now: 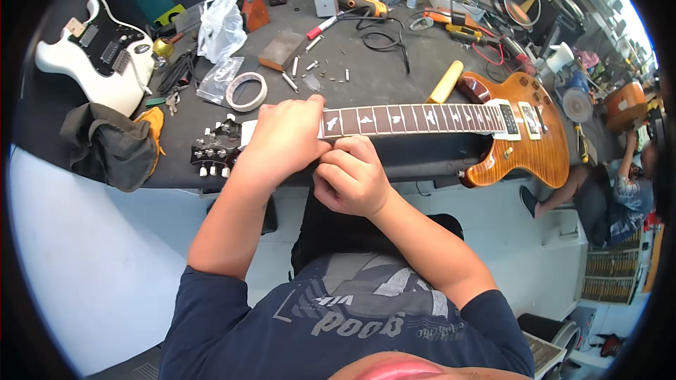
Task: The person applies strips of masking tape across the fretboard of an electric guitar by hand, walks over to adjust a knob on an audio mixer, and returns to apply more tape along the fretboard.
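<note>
Across the near edge of the dark workbench [422, 39], a glossy amber electric guitar with a figured top [486, 169] is lying face up, its body to the right and its black headstock [204, 149] pointing left. At the headstock end of the dark, inlaid fretboard [415, 119], the left hand [290, 127] is bending over the neck, while the right hand [352, 174] is curling tightly at the near edge, just beside it. The step in hand seems to be close work at this end of the neck, and the next move is probably calling for a steady neck and fine finger control. Beyond the neck, a white ring of tape [243, 107], a brown rectangular block [280, 49] and small metal cylinders are lying; a yellow rounded handle [446, 82] is resting near the amber body. Farther left, a white guitar body with a black plate [62, 56] is lying above a crumpled dark cloth [105, 142]. Both hands' fingertips are hiding, so I cannot tell whether either is grasping anything. At far right, another person is showing only partly.
</note>
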A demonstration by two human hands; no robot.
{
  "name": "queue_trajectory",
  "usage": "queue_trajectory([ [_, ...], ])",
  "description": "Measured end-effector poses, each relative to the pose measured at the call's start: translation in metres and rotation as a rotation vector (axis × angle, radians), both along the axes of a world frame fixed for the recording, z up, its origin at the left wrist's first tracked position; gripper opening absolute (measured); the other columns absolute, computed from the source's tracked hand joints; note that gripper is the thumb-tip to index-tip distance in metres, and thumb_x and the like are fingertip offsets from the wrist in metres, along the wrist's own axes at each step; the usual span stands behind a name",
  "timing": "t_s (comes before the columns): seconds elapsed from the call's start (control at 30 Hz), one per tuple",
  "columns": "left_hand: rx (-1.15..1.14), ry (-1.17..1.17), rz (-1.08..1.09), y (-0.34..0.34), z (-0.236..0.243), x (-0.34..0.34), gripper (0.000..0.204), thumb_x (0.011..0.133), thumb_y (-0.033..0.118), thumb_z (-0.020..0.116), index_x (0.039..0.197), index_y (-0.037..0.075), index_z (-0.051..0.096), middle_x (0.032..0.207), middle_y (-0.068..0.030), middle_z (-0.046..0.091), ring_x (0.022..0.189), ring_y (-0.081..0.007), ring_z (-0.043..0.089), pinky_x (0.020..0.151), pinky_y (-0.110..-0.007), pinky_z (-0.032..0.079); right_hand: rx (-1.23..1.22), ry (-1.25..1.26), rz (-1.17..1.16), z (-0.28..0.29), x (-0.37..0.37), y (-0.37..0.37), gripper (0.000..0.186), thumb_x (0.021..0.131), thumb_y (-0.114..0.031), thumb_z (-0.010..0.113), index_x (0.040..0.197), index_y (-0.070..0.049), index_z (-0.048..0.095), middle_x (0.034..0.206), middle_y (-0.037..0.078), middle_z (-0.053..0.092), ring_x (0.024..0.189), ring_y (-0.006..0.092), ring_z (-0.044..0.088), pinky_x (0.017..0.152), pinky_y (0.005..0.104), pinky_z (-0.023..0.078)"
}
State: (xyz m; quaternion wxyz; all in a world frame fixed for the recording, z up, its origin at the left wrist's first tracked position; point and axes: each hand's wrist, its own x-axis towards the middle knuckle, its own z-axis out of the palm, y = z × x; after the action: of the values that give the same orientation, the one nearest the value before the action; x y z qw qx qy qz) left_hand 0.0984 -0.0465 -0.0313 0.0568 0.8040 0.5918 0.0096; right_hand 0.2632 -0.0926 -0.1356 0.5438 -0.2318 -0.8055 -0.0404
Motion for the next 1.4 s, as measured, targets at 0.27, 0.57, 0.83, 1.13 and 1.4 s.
queue_trajectory([
  [0.27, -0.041, -0.187, 0.029, 0.060, 0.003, -0.138, 0.025, 0.084, 0.003, 0.082, 0.109, 0.001, 0.084, 0.108, -0.0208, 0.081, 0.106, -0.0351, 0.078, 0.094, -0.046, 0.061, -0.012, -0.028, -0.013, 0.005, -0.001, 0.000, 0.024, 0.068, -0.004, 0.082, 0.087, -0.010, 0.068, 0.092, 0.003, 0.069, 0.094, 0.0276, 0.066, 0.085, 0.0424, 0.055],
  [0.57, 0.140, -0.683, -0.138, -0.008, 0.016, -0.081, 0.017, 0.103, 0.012, 0.072, 0.114, -0.001, 0.070, 0.093, -0.0151, 0.074, 0.085, -0.0263, 0.072, 0.084, -0.039, 0.057, -0.261, 0.303, 0.044, 0.054, 0.017, -0.004, 0.022, 0.082, 0.000, 0.080, 0.102, -0.003, 0.071, 0.101, 0.013, 0.075, 0.095, 0.0346, 0.071, 0.089, 0.0439, 0.058],
  [0.83, 0.285, -0.700, -0.336, -0.065, 0.036, -0.029, 0.014, 0.104, 0.010, 0.068, 0.117, 0.004, 0.069, 0.095, -0.0098, 0.077, 0.096, -0.0324, 0.071, 0.097, -0.044, 0.050, -0.382, 0.314, 0.037, 0.108, 0.021, -0.001, 0.023, 0.093, -0.008, 0.081, 0.113, 0.001, 0.074, 0.123, 0.018, 0.077, 0.116, 0.0359, 0.075, 0.100, 0.0434, 0.059],
  [1.13, 0.346, -0.678, -0.393, -0.079, 0.042, -0.016, 0.012, 0.106, 0.009, 0.068, 0.118, 0.005, 0.070, 0.090, -0.0077, 0.076, 0.090, -0.0300, 0.070, 0.098, -0.044, 0.047, -0.294, 0.163, -0.052, 0.110, 0.029, -0.004, 0.016, 0.095, -0.004, 0.075, 0.109, 0.002, 0.071, 0.127, 0.018, 0.074, 0.117, 0.0377, 0.075, 0.097, 0.0435, 0.061],
  [1.4, 0.268, -0.747, -0.309, -0.078, 0.041, -0.014, 0.012, 0.108, 0.010, 0.067, 0.117, 0.002, 0.071, 0.090, -0.0087, 0.078, 0.090, -0.0267, 0.070, 0.088, -0.040, 0.052, -0.478, 0.330, 0.109, 0.106, 0.039, -0.002, 0.014, 0.096, -0.004, 0.074, 0.108, 0.003, 0.072, 0.125, 0.016, 0.074, 0.123, 0.0343, 0.075, 0.102, 0.0448, 0.060],
])
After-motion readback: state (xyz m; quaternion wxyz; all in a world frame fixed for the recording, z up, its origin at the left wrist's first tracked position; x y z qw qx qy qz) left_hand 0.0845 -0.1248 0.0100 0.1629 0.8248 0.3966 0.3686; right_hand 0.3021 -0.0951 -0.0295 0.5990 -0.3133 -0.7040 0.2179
